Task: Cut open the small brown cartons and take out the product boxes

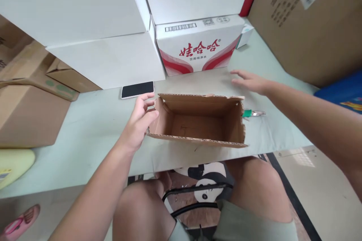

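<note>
An open-topped brown cardboard box [200, 105] with ragged, cut rims stands near the table's front edge, and nothing shows inside it. My left hand [140, 122] grips its left wall, the thumb lying over the edge. Out to the right, behind the box's right end and apart from it, my right hand [249, 81] is empty with its fingers stretched out. Just right of the box lies a tool with a green part and a silver part [258, 113]; the box hides some of it, so its kind is unclear.
A phone [137, 90] lies beyond my left hand. At the back stand a white-and-red carton [198, 51] and large white boxes [107, 60]. Brown cartons rise at left [31, 115] and right [308, 26]. A yellow object [15, 163] sits at the left edge.
</note>
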Demonstrator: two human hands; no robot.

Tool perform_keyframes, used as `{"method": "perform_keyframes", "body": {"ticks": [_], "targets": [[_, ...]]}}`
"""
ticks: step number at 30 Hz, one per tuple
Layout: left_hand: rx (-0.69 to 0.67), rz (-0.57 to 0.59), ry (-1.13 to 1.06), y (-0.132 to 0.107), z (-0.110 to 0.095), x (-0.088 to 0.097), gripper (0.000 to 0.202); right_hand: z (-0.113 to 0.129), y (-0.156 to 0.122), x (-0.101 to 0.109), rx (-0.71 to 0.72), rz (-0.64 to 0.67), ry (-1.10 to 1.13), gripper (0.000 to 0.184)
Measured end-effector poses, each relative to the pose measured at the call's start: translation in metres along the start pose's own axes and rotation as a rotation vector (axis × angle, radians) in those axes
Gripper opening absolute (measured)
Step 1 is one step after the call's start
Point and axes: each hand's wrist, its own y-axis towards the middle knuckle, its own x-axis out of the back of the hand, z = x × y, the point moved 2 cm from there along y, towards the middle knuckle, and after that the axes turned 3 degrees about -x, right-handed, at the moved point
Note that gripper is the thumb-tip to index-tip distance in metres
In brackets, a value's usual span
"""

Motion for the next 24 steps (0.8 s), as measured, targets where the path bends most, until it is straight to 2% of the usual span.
{"method": "perform_keyframes", "body": {"ticks": [3,6,8,11,15,18,20,22,24], "targets": [[0.054,0.023,0.119,-0.018,-0.014,0.002,0.052,0.000,-0.063,-0.008,0.156,0.053,0.037,0.086],[0.108,0.072,0.220,-0.039,-0.026,0.001,0.036,0.001,-0.123,-0.025,0.406,0.183,0.087,0.107],[0.114,0.037,0.256,-0.052,-0.032,0.002,0.024,0.003,-0.155,-0.040,0.552,0.244,0.088,0.121],[0.039,-0.038,0.291,-0.069,-0.039,0.004,0.025,0.010,-0.184,-0.062,0.679,0.148,0.065,0.139],[-0.048,-0.099,0.272,-0.086,-0.049,0.008,0.025,0.025,-0.205,-0.079,0.759,-0.082,0.107,0.144],[-0.076,-0.129,0.163,-0.092,-0.058,0.007,0.030,0.031,-0.217,-0.075,0.759,-0.180,0.181,0.140],[-0.071,-0.124,0.058,-0.091,-0.060,0.005,0.039,0.025,-0.222,-0.063,0.697,-0.250,0.227,0.139],[-0.057,-0.102,0.002,-0.087,-0.057,0.001,0.042,0.008,-0.222,-0.044,0.576,-0.367,0.289,0.141],[-0.024,-0.063,0.009,-0.080,-0.046,-0.003,0.041,-0.018,-0.213,-0.021,0.409,-0.547,0.340,0.141]]}}
